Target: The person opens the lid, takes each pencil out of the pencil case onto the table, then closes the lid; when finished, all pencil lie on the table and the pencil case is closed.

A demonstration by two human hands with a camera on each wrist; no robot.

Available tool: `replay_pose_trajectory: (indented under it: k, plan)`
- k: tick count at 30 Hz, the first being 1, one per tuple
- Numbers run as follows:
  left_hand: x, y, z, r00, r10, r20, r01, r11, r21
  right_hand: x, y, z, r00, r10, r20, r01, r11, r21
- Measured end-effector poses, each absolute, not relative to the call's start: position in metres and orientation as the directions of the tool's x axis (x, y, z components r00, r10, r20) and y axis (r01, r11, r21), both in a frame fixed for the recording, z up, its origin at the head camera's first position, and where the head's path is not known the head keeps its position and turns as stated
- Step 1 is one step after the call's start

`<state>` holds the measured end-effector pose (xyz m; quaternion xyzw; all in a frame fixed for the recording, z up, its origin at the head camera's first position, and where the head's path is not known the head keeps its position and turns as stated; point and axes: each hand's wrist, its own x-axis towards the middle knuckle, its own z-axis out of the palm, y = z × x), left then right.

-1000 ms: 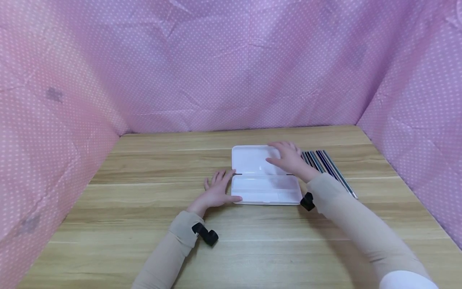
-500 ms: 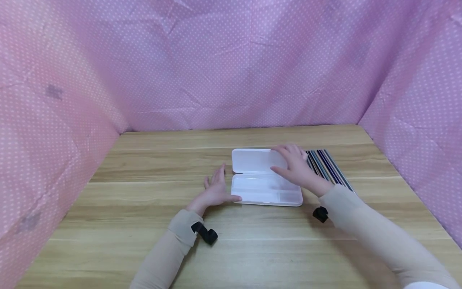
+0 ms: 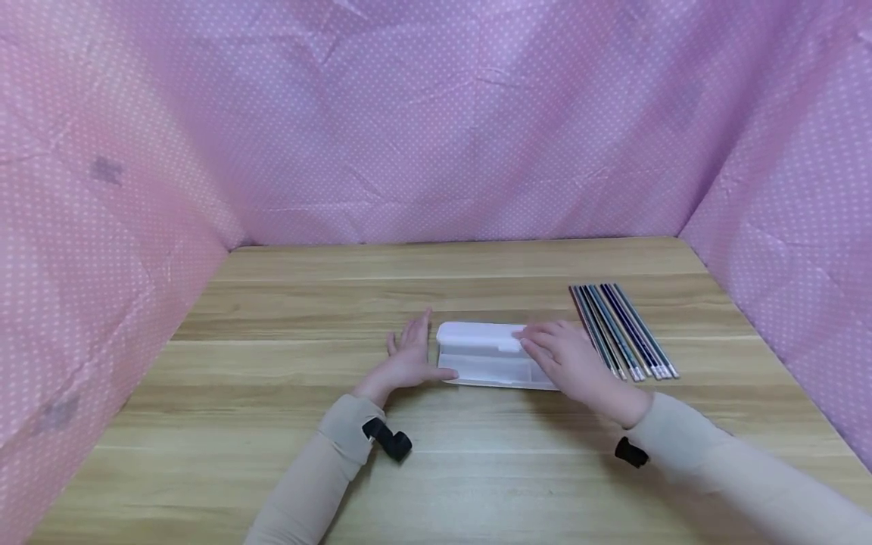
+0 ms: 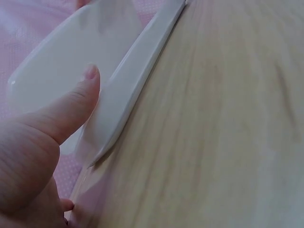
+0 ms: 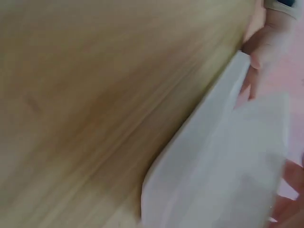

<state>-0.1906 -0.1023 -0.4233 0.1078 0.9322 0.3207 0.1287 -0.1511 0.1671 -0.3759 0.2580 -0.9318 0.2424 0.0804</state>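
Observation:
A white pencil case (image 3: pixel 480 369) lies on the table, its lid (image 3: pixel 470 333) tilted partway over the tray. In the head view my right hand (image 3: pixel 572 362) pinches the right part of the lid's free edge between thumb and fingers. At the case's left end is my left hand (image 3: pixel 405 365), fingers spread and fairly straight, with its thumb (image 4: pixel 78 102) touching the front corner. The left wrist view shows the lid standing at a slant behind that thumb. The case's right end is hidden behind my right hand.
Several pencils (image 3: pixel 623 333) lie side by side on the wooden table (image 3: pixel 306 303), just right of the case. Pink dotted cloth (image 3: pixel 436 136) hangs around the back and sides. A black wrist camera (image 3: pixel 388 440) is strapped to the left sleeve.
My right hand has brought the lid from leaning back to tilting forward over the tray. That hand moved down and toward me, uncovering the pencils. The left index finger came off the case's side.

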Motion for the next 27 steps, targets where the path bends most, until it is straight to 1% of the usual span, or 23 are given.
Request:
replay_pose_trajectory:
  k: [2, 4, 8, 11, 15, 19, 24, 27]
  plan:
    - [-0.191, -0.104, -0.424, -0.939, 0.305, -0.159, 0.139, 0.759, 0.636, -0.152, 0.168, -0.378, -0.867, -0.435, 0.242, -0.498, 0.736, -0.458]
    - [-0.191, -0.108, -0.424, -0.932, 0.337, -0.137, 0.174, 0.743, 0.646, -0.153, 0.168, -0.381, -0.865, -0.456, 0.211, -0.499, 0.735, -0.459]
    - [-0.188, -0.118, -0.417, -0.904, 0.415, -0.102, 0.248, 0.704, 0.666, -0.154, 0.170, -0.386, -0.835, -0.528, 0.156, -0.547, 0.761, -0.349]
    - [-0.182, -0.122, -0.407, -0.875, 0.475, -0.095, 0.304, 0.691, 0.656, -0.155, 0.174, -0.388, -0.814, -0.570, 0.110, -0.575, 0.766, -0.288]
    - [-0.176, -0.116, -0.396, -0.825, 0.551, -0.123, 0.377, 0.699, 0.608, -0.158, 0.178, -0.387, -0.781, -0.617, 0.099, -0.621, 0.750, -0.229]
    - [-0.173, -0.105, -0.392, -0.801, 0.581, -0.147, 0.424, 0.723, 0.546, -0.165, 0.180, -0.386, -0.733, -0.669, 0.119, -0.680, 0.715, -0.164]
    - [-0.175, -0.094, -0.391, -0.777, 0.611, -0.151, 0.505, 0.748, 0.431, -0.174, 0.182, -0.388, -0.711, -0.699, 0.073, -0.698, 0.689, -0.196]
    - [-0.176, -0.091, -0.389, -0.770, 0.622, -0.146, 0.521, 0.743, 0.420, -0.176, 0.182, -0.389, -0.714, -0.700, 0.037, -0.689, 0.692, -0.216]
